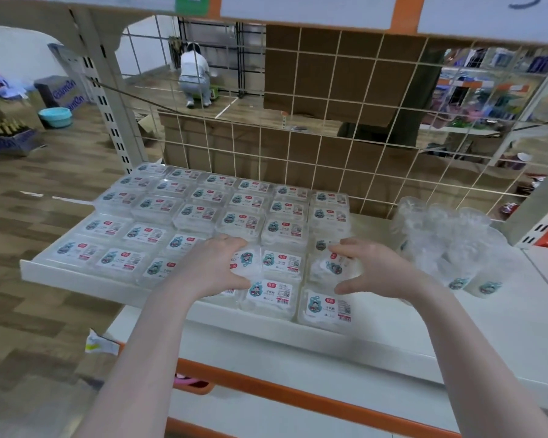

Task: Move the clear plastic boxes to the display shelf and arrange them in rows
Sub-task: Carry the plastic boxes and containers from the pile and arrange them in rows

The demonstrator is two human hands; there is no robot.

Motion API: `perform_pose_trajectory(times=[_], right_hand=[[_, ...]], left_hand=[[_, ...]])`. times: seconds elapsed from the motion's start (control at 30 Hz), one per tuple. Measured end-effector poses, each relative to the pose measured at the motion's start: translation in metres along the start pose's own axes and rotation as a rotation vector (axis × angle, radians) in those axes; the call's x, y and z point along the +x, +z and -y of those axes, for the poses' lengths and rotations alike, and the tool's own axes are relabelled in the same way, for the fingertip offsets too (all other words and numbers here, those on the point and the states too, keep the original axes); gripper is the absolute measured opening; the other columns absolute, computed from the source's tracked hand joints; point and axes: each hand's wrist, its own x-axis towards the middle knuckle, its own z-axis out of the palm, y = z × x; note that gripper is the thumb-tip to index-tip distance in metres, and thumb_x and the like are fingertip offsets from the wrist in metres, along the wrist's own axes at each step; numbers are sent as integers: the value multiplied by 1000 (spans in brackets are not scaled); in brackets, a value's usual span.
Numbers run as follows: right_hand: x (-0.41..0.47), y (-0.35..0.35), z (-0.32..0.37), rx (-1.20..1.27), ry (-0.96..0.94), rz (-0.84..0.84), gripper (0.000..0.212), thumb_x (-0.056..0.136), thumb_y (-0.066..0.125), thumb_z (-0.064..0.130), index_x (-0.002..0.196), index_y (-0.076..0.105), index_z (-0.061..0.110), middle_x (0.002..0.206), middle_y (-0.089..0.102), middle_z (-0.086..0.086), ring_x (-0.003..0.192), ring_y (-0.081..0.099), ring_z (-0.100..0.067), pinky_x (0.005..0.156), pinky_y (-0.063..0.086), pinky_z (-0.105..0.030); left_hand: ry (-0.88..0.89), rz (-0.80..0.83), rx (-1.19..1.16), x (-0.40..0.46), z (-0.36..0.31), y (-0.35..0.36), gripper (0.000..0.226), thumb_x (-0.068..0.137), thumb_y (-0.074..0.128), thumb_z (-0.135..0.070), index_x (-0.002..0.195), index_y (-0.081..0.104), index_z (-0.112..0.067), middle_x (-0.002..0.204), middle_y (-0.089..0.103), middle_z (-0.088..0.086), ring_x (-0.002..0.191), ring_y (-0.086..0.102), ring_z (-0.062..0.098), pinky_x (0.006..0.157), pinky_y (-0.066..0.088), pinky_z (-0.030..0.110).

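Observation:
Several clear plastic boxes with white labels lie in rows (203,213) on the white display shelf (76,275). My left hand (214,265) curls its fingers and thumb around one box (244,262) in the front rows. My right hand (369,267) grips another clear box (331,265), tilted, near the right end of the rows. Two boxes (271,297) (328,308) lie at the shelf's front edge between my hands.
A heap of clear plastic cups (446,241) sits on the shelf at the right. A wire grid back panel (298,147) with cardboard behind it stands at the rear. A person (193,74) crouches on the floor far behind. An orange-edged lower shelf (298,396) runs below.

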Motion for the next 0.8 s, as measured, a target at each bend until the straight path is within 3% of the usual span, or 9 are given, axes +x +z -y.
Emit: perform_pose_trajectory(times=[0.1, 0.27, 0.47, 0.8], right_hand=[[-3, 10, 8, -62, 97, -129, 74, 78, 63, 57, 142, 37, 31, 146, 35, -2, 131, 34, -22, 103, 32, -32], [-3, 17, 12, -128, 175, -217, 67, 82, 55, 59, 138, 43, 22, 138, 42, -6, 123, 42, -26, 96, 40, -34], [6, 23, 14, -131, 235, -361, 46, 88, 57, 46, 119, 58, 13, 116, 53, -6, 100, 51, -24, 72, 45, -31], [21, 30, 13, -38, 209, -479, 35, 90, 57, 31, 119, 59, 13, 112, 55, -7, 94, 56, -24, 71, 50, -33]], left_hand=[[-3, 0, 3, -1, 1, 0, 76, 79, 71, -38, 144, 34, -22, 144, 39, 0, 130, 39, 18, 102, 32, 26], [-1, -3, 9, -2, 4, -2, 79, 79, 71, -40, 145, 32, -22, 148, 35, -1, 134, 34, 17, 105, 30, 27], [-6, -35, 2, -5, 8, -6, 76, 79, 70, -36, 144, 34, -23, 148, 36, -3, 133, 36, 16, 106, 33, 30], [-62, -70, 3, -13, 18, -11, 76, 79, 71, -39, 144, 34, -23, 144, 40, -3, 131, 38, 16, 103, 33, 29]])
